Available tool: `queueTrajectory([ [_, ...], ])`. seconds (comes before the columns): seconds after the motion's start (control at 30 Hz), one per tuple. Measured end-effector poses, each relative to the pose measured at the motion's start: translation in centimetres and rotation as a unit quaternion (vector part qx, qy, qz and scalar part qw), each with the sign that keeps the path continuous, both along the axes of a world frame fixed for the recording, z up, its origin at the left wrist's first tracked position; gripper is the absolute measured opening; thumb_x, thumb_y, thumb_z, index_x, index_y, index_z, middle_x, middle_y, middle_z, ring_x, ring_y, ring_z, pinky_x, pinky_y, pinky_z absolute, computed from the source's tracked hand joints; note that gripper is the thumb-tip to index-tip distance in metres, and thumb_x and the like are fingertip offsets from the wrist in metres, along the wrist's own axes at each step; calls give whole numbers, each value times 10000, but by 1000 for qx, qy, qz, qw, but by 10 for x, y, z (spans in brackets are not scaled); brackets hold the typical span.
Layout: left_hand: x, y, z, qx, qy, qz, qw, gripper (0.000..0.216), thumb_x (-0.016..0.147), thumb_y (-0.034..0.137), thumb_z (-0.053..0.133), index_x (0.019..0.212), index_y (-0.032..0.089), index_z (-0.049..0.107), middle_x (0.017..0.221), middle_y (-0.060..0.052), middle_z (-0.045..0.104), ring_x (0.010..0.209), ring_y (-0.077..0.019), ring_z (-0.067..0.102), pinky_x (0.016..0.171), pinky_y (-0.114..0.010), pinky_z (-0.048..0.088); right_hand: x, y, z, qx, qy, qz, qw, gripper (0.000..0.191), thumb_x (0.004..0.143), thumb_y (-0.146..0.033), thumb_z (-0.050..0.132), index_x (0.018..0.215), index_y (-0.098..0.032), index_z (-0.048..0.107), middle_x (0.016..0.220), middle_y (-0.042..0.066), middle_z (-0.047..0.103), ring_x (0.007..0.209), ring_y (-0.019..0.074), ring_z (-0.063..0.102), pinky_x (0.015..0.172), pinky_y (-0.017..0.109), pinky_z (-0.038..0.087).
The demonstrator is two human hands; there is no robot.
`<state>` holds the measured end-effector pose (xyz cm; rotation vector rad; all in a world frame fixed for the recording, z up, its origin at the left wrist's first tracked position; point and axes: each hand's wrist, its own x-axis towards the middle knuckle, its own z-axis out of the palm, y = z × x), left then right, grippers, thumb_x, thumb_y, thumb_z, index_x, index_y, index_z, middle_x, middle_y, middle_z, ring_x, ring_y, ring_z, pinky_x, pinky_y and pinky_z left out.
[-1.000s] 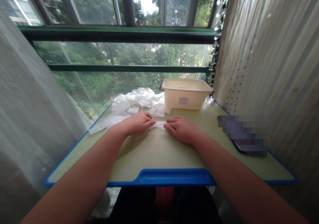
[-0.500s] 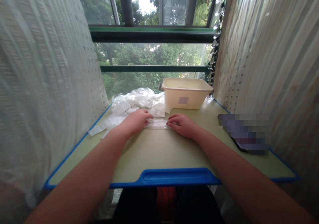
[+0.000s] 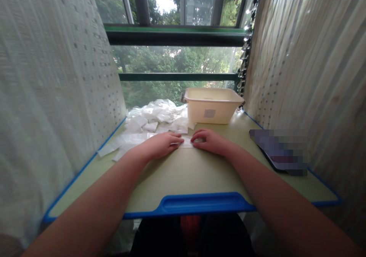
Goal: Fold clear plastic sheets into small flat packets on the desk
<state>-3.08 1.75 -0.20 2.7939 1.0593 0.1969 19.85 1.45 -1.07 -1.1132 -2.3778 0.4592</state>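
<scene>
A small, flat strip of clear plastic film (image 3: 187,142), perhaps a folded bag, lies on the table between my two hands. My left hand (image 3: 164,144) rests over its left part with fingers stretched out to the right and the thumb a little apart. From the other side, the curled fingers of my right hand (image 3: 208,141) hold down its right end. What lies under either palm is hidden. Just behind my left hand spreads a loose heap of white, translucent plastic bags (image 3: 160,114), some of them flat and reaching toward the left edge.
A cream plastic tub (image 3: 221,114) with a small label stands at the back right. On the right lies a dark phone-like object (image 3: 278,154), its face pixelated. The pale table (image 3: 183,173) has a blue rim with a tray groove (image 3: 204,203). Curtains hang on both sides.
My left hand has slid right along the plastic strip, closer to my right hand, and its fingers have straightened. Less of the strip shows between them. My right hand stays nearly in place.
</scene>
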Motion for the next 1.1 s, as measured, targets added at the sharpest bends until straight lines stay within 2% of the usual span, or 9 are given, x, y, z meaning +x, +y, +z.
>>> queueTrajectory([
  [0.23, -2, -4, 2, -69, 42, 26, 996, 438, 895, 368, 301, 1325, 295, 348, 1442, -48, 226, 1298, -243, 236, 1032, -388, 214, 12, 2, 0, -24, -52, -57, 997, 259, 732, -383, 592, 956, -290, 683, 1076, 34, 571, 1067, 235, 470, 968, 382, 289],
  [0.4, 1, -10, 3, -92, 95, 38, 990, 515, 890, 440, 282, 1376, 282, 218, 1462, -77, 95, 1325, -301, 59, 1033, -465, 154, 17, -1, 7, -45, -88, -58, 993, 288, 711, -410, 599, 970, -312, 677, 1123, 30, 564, 1085, 255, 464, 976, 404, 294],
  [0.5, 6, -18, 0, -75, 90, 26, 993, 535, 889, 479, 245, 1383, 282, 191, 1462, -67, 112, 1325, -305, 4, 1036, -467, 150, 4, -15, 12, 43, -77, -86, 992, 322, 766, -338, 529, 1050, -243, 646, 1161, 68, 559, 1090, 242, 473, 977, 390, 306],
  [0.53, 8, -21, -2, -65, 86, 17, 994, 538, 890, 481, 239, 1384, 273, 195, 1461, -68, 118, 1325, -301, -8, 1040, -461, 147, -3, -21, 12, 91, -64, -97, 989, 377, 784, -326, 501, 1133, -216, 594, 1232, 81, 514, 1144, 244, 432, 994, 392, 287],
  [0.6, 13, -27, -7, -40, 77, -5, 996, 545, 892, 471, 243, 1385, 241, 202, 1461, -80, 93, 1327, -292, -5, 1051, -445, 130, -17, -33, 10, 140, -67, -71, 985, 533, 824, -378, 439, 1310, -164, 401, 1380, 95, 351, 1266, 236, 285, 1040, 386, 223],
  [0.67, 17, -32, -10, -30, 72, -17, 997, 546, 900, 448, 235, 1394, 226, 163, 1462, -85, 37, 1330, -277, 7, 1061, -431, 109, -27, -42, 4, 107, -101, -32, 989, 683, 835, -495, 369, 1378, -101, 242, 1439, 119, 209, 1319, 227, 175, 1061, 373, 188],
  [0.7, 18, -34, -12, -34, 72, -14, 997, 552, 902, 445, 222, 1399, 222, 130, 1461, -88, 17, 1331, -270, 11, 1064, -426, 103, -29, -44, 1, 70, -124, -30, 989, 718, 836, -537, 328, 1383, -86, 216, 1441, 128, 193, 1324, 228, 164, 1064, 375, 177],
  [0.8, 19, -38, -12, -57, 76, 6, 995, 574, 897, 482, 184, 1403, 235, 73, 1460, -81, -3, 1332, -254, 6, 1066, -423, 88, -25, -45, -7, 3, -174, -55, 983, 758, 832, -598, 236, 1379, -73, 226, 1432, 144, 205, 1324, 234, 166, 1075, 387, 123],
  [1.1, 13, -44, 0, -115, 101, 43, 987, 676, 839, 608, 163, 1401, 238, 95, 1457, -57, -6, 1330, -237, -29, 1068, -416, 48, -3, -36, -3, -64, -209, -81, 972, 738, 820, -638, 132, 1395, -179, 191, 1457, 85, 126, 1336, 248, 96, 1060, 446, 88],
])
